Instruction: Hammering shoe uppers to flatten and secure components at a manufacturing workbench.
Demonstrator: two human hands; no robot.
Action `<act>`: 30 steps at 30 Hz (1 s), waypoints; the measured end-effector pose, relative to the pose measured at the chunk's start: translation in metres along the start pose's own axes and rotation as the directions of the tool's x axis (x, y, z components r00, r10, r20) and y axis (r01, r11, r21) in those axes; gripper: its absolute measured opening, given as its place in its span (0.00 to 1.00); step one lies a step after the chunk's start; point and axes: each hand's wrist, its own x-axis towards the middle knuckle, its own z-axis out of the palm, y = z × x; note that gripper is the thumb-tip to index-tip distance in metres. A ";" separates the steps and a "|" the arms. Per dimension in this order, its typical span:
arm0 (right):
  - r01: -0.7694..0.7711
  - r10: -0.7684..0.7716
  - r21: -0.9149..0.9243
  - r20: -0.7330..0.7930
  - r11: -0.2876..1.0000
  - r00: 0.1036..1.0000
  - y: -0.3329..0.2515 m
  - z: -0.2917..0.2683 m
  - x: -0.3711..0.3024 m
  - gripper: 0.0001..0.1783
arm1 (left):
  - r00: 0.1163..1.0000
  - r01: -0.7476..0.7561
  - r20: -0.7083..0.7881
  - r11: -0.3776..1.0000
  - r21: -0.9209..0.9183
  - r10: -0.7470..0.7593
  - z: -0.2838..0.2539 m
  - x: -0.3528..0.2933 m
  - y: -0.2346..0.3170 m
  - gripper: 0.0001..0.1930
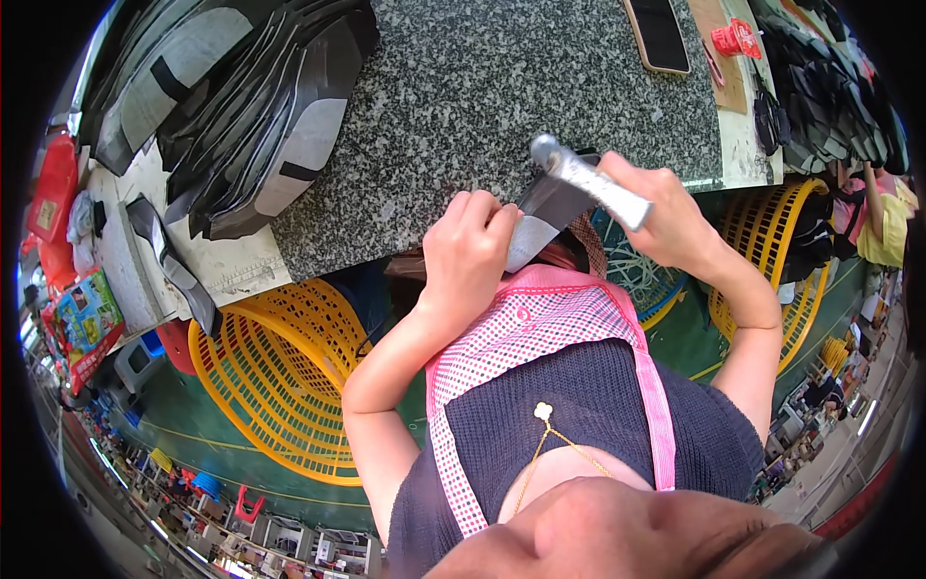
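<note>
My left hand (465,249) is closed on a dark piece of sheet material (558,206) with a light grey end, at the near edge of the speckled granite slab (434,106). My right hand (664,207) grips a silver metal hammer (593,183) whose rounded face is over the far side of that piece. Whether the hammer touches the piece I cannot tell. My right fingers partly hide the hammer's handle. Left of my hands, a large fanned stack of similar dark pieces (275,125) with grey ends lies on the slab.
A phone (659,37) lies at the slab's far right, near a red packet (736,39). More dark pieces (830,96) are piled farther right. Yellow plastic baskets (280,386) stand below the bench on both sides. Another person in yellow (889,227) is at the right rim.
</note>
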 end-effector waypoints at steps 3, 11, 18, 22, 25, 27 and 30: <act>0.001 0.002 0.109 -0.025 0.994 1.000 -0.016 -0.002 -0.006 0.10 | 0.997 -0.069 0.037 0.994 0.084 0.066 0.003 -0.002 0.002 0.07; -0.109 0.114 0.044 -0.155 0.993 0.981 -0.002 -0.013 -0.008 0.09 | 0.987 -0.134 0.097 0.990 0.039 0.130 0.007 0.022 -0.004 0.04; -0.247 0.237 -0.041 -0.160 0.968 0.958 0.011 0.007 -0.015 0.07 | 0.992 -0.101 0.065 0.992 -0.070 0.106 0.025 0.077 -0.003 0.04; -0.275 0.274 0.013 -0.137 0.961 0.952 0.005 -0.002 -0.012 0.07 | 0.898 0.363 0.381 0.862 -0.353 -0.222 0.004 0.076 -0.006 0.09; -0.232 0.231 0.008 -0.129 0.973 0.964 0.012 -0.010 -0.011 0.08 | 0.982 0.105 0.183 0.952 -0.287 -0.053 0.011 0.061 -0.008 0.08; -0.183 0.178 -0.013 -0.186 0.983 0.966 0.013 -0.014 -0.011 0.07 | 0.986 0.013 0.162 0.977 -0.214 0.022 0.013 0.054 -0.006 0.09; -0.104 0.149 0.155 -0.316 0.982 0.937 -0.013 -0.021 -0.014 0.06 | 0.978 -0.103 0.168 0.988 -0.114 0.122 0.015 0.051 -0.003 0.13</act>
